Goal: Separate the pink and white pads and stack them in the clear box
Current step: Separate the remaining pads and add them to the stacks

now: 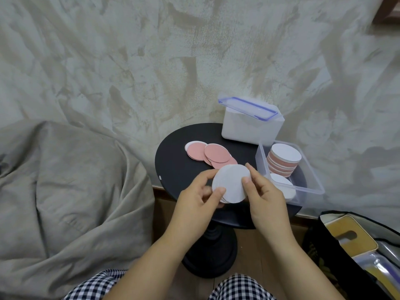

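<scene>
now | both hands pinch white pads | above table edge

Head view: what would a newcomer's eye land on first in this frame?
First, the held pads, white face up, pinched at the centre of the picture between the left hand and the right hand above the black table. Next, the tall stack of pink and white pads standing in the clear box at the right, and the loose pink pads fanned out on the table beyond the hands.
</scene>
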{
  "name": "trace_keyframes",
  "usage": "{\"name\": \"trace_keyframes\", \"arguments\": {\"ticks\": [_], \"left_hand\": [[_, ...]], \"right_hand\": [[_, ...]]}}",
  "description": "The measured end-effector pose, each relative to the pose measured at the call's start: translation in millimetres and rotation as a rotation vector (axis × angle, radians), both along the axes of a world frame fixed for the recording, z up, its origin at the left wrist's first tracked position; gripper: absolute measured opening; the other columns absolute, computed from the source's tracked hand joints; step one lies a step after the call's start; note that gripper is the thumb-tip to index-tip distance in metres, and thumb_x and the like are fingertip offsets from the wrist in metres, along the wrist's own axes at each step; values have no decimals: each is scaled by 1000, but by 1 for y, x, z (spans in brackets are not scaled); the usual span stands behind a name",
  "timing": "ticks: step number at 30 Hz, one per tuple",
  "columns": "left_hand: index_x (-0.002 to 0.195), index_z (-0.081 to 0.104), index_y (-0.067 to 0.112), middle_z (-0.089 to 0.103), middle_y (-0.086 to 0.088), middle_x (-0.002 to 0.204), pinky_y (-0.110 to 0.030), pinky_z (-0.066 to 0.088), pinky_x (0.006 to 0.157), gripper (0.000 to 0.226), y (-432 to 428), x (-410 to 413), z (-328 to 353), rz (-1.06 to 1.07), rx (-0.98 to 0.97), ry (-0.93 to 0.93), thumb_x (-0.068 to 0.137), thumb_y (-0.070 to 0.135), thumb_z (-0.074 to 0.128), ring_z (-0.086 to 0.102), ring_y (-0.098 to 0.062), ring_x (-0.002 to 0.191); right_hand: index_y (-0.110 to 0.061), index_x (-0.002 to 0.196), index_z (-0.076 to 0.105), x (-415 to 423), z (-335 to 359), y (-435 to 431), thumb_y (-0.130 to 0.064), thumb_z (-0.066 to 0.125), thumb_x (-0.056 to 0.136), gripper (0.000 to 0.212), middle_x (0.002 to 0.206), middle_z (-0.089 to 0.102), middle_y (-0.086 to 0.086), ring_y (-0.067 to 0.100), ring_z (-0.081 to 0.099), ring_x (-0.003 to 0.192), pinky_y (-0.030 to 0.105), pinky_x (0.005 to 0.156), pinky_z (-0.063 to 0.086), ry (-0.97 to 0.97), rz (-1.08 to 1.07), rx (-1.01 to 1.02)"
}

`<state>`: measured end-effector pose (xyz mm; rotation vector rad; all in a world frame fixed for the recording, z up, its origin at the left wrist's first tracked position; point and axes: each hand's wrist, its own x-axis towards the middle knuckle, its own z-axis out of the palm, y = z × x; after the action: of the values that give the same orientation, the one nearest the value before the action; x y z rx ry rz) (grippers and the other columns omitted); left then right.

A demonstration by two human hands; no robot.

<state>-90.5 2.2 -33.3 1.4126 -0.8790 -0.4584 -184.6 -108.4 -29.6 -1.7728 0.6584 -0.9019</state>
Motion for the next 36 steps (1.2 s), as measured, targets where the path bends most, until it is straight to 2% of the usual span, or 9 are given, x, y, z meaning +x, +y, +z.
{"name": "trace_keyframes", "arguments": {"ticks": [6, 10, 14, 18, 21, 24, 28, 31, 36], "left_hand": [[112, 58, 29, 67, 16, 103, -15, 48, 82, 23, -3, 3, -10, 164, 28, -245, 93, 19, 49, 60, 2, 98], [116, 60, 29, 63, 22, 109, -7, 42, 84, 30, -6, 4, -17, 232, 37, -324, 91, 21, 48, 56, 7, 103], [136, 44, 23, 53, 18, 121, -2, 34, 90, 46, -7, 1, -27, 268, 115, -480, 91, 31, 37, 48, 2, 113], [143, 24, 19, 58, 0, 125, -14, 34, 86, 55, -7, -3, -31, 275, 143, -592, 91, 34, 27, 45, -6, 110], [141, 13, 30, 54, 7, 126, -12, 34, 87, 52, -6, -5, -32, 258, 138, -589, 91, 38, 24, 45, -4, 111], [134, 32, 38, 53, 16, 124, -7, 39, 88, 42, -3, -6, -30, 263, 50, -471, 92, 39, 29, 52, 3, 110], [115, 64, 20, 65, 10, 111, -8, 41, 90, 28, -2, -4, -24, 385, -58, -440, 90, 21, 51, 57, 5, 105], [109, 68, 16, 68, 11, 100, -7, 42, 85, 25, -1, -2, -24, 428, -97, -406, 87, 11, 60, 60, 3, 97], [102, 69, 23, 67, 19, 97, -7, 44, 83, 27, 0, -4, -26, 473, -115, -296, 81, 6, 68, 62, 6, 94]], "right_hand": [[-41, 117, 50, -5, -4, 7, -18, 57, 90, 36, 110, 54, -32, -20, 50, 104, 0, 84, 37, -28, -5, -196], [-28, 123, 53, -3, -16, 6, -16, 57, 90, 35, 99, 58, -24, -13, 54, 95, 1, 80, 37, 9, -42, -357], [-26, 133, 44, -1, -22, 5, -20, 49, 90, 43, 100, 55, -15, -15, 46, 97, 1, 83, 33, 105, -25, -515], [-25, 136, 37, 0, -25, 4, -16, 46, 91, 47, 106, 52, -10, -22, 39, 100, -2, 86, 29, 122, -40, -588], [-19, 137, 39, -1, -27, 5, -12, 46, 90, 48, 106, 52, -9, -22, 40, 102, -2, 88, 29, 105, -38, -602], [-17, 133, 46, -3, -25, 6, -7, 49, 89, 45, 103, 56, -10, -18, 45, 101, 0, 88, 32, 64, -50, -600], [-35, 113, 54, -5, -18, 9, -5, 59, 88, 40, 105, 59, -23, -13, 55, 98, 2, 82, 39, -16, -46, -404], [-41, 101, 54, -7, -18, 12, -4, 62, 85, 42, 99, 59, -28, -12, 57, 94, 2, 78, 42, -26, -60, -399], [-27, 109, 63, -6, -21, 12, -2, 63, 84, 35, 107, 57, -23, -3, 57, 102, 12, 87, 46, -68, -123, -471]]}}
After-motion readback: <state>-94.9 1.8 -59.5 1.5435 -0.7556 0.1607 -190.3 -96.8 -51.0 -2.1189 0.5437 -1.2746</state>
